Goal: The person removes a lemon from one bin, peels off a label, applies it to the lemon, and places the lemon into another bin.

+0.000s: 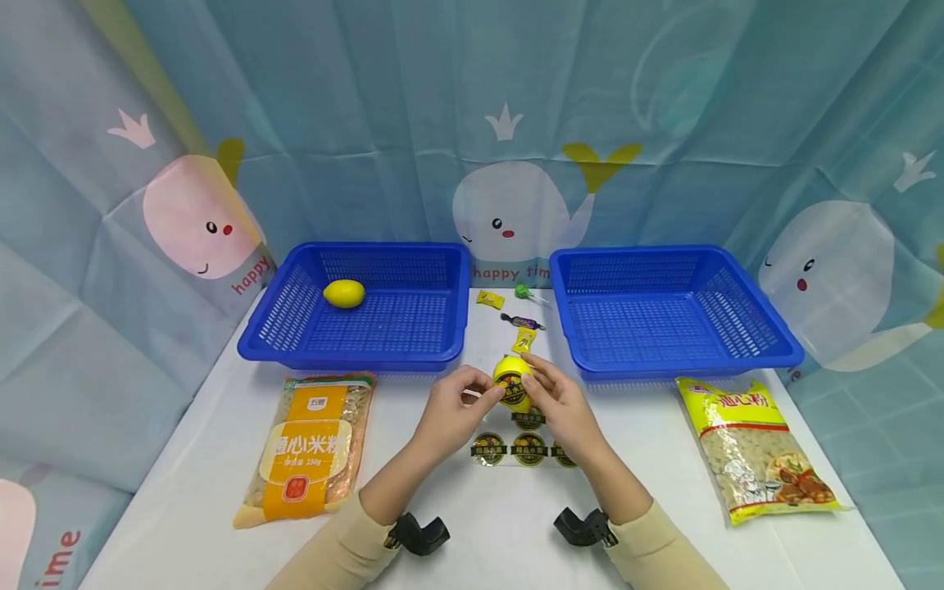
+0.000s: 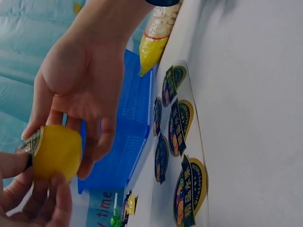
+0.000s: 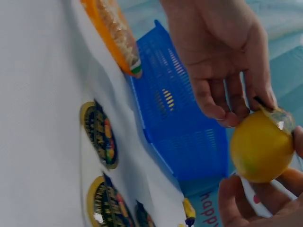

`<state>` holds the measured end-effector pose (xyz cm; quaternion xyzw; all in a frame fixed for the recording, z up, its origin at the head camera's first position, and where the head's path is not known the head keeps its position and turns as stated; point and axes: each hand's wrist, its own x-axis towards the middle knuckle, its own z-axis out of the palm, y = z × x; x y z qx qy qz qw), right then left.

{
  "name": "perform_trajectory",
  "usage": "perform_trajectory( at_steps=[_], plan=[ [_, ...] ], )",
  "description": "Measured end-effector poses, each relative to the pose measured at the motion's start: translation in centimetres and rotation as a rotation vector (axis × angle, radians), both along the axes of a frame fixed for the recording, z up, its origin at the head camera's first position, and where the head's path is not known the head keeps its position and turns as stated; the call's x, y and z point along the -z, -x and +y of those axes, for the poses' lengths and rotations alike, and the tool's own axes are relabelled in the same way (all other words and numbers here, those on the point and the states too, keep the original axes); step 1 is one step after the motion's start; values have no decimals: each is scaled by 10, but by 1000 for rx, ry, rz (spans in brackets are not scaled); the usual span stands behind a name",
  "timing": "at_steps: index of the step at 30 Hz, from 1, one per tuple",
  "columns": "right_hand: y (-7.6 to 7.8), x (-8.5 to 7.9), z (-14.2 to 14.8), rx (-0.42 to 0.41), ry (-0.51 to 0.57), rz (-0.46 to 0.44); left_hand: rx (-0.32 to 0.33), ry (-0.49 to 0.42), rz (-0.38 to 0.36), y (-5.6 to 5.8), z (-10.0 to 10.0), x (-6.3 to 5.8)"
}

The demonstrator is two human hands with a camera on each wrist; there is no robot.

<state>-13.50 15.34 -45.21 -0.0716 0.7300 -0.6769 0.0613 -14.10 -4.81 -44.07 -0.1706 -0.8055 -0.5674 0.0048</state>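
A yellow lemon (image 1: 514, 403) is held between both hands in front of the chest, above the table. A round black-and-gold sticker (image 1: 510, 385) lies across its near face, with an edge standing off the peel in the right wrist view. My right hand (image 1: 564, 401) grips the lemon, thumb on the front and fingers behind. My left hand (image 1: 453, 414) pinches the sticker's left edge, its thumb on the label and fingertips right at the lemon's side (image 3: 260, 149). Beneath the hands lies a clear sheet of matching stickers (image 1: 529, 449), partly hidden by the right hand.
Another lemon (image 1: 344, 293) lies in the left blue basket (image 1: 369, 360); a second blue basket (image 1: 686, 365) stands at right. Between them are wrapped candies (image 1: 523, 321) and a green lollipop (image 1: 523, 291). Pasta bags (image 1: 313, 447) (image 1: 760, 451) lie on either side.
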Motion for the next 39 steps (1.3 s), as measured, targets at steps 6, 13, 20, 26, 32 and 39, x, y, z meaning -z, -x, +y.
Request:
perform_trajectory(
  at_steps=[6,13,20,26,32,39],
  plan=[
    [0,-4,1,32,-103,-6,60,-61,13,-1,0,1],
    [-1,-10,0,35,-140,-10,40,-66,55,-1,1,-2],
    [-2,-15,-1,16,-134,34,19,-109,32,-2,1,-3],
    [-2,-16,-1,8,-145,54,-3,-115,19,-4,3,-5],
    [-2,-17,-4,6,-151,65,-16,-122,27,-6,3,-8],
    [-4,-22,-5,-14,-157,64,-13,-108,65,-6,4,-9]
  ],
)
